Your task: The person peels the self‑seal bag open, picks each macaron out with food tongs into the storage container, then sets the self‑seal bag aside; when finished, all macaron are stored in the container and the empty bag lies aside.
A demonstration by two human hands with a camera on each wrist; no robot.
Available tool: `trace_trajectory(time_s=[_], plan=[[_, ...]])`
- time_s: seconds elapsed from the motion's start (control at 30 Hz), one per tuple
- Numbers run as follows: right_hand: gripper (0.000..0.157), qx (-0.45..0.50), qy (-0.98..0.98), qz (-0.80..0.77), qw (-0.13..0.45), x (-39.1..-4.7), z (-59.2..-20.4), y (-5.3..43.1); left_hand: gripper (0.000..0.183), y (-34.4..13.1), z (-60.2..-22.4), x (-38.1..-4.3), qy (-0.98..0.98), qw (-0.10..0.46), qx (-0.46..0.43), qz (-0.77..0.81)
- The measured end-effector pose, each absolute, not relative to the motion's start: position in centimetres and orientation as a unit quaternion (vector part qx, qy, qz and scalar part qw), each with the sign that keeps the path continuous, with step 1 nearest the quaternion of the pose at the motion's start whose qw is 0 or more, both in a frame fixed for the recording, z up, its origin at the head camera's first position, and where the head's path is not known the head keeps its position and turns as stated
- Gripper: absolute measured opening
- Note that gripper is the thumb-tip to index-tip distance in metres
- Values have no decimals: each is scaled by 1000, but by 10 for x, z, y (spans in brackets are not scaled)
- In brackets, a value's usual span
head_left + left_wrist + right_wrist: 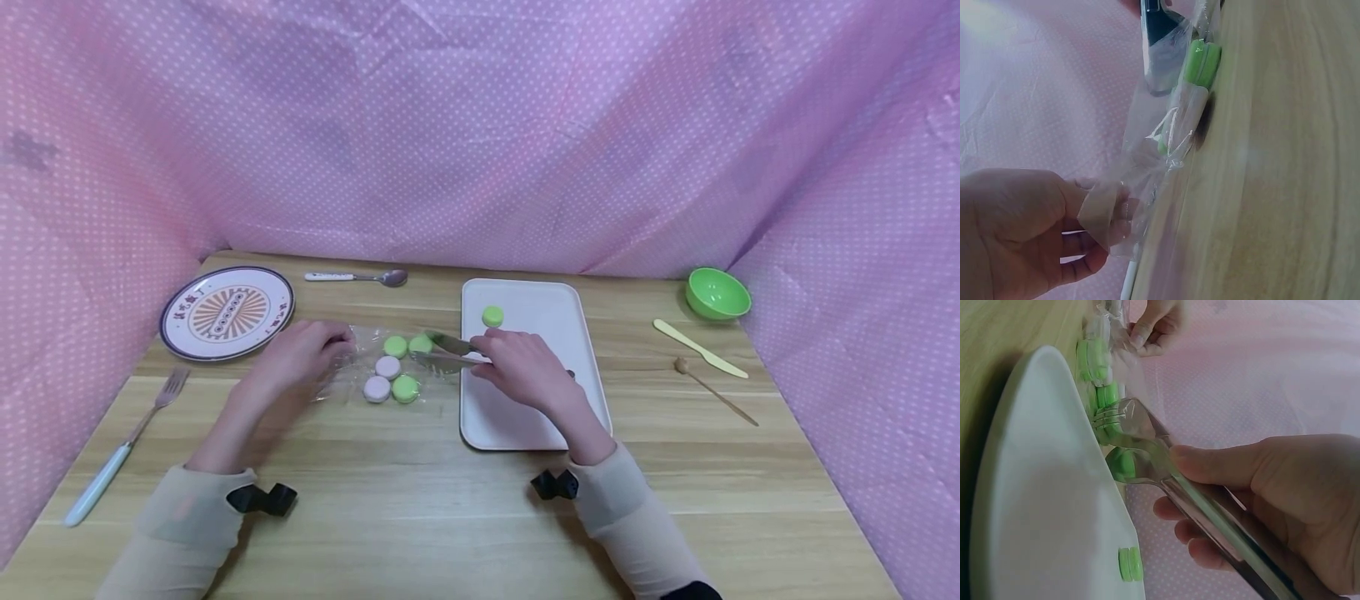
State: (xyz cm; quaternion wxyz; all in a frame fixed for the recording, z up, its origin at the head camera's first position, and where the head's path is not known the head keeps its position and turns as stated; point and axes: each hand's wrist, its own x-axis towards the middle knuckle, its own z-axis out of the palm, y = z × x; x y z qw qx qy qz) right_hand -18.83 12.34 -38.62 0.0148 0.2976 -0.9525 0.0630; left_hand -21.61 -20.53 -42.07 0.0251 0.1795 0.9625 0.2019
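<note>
My left hand (300, 354) pinches the edge of a clear plastic bag (1132, 178) on the table. In the bag lie several green macarons (406, 389) and pale lilac macarons (387, 367). My right hand (525, 367) holds metal tongs (1194, 503), thumb on one arm and fingers under the other. The tongs' tips stand apart at the bag's right end, around or beside a green macaron (421, 344); whether they touch it I cannot tell. One green macaron (492, 316) sits on the white tray (517, 425), beneath and beside my right hand.
Left of the bag are a patterned plate (227, 313) and a fork (135, 433). A spoon (360, 277) lies behind it. On the far right stand a green bowl (717, 293), a pale yellow knife (697, 347) and a thin wooden stick with a knobbed end (716, 390). Pink dotted cloth surrounds the table.
</note>
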Motion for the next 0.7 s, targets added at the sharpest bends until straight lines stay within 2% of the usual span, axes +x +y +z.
trace_trajectory(time_s=[0.7], plan=[[12, 299, -953, 49, 19, -193, -388, 119, 10, -204, -419, -216, 960, 22, 185, 209]])
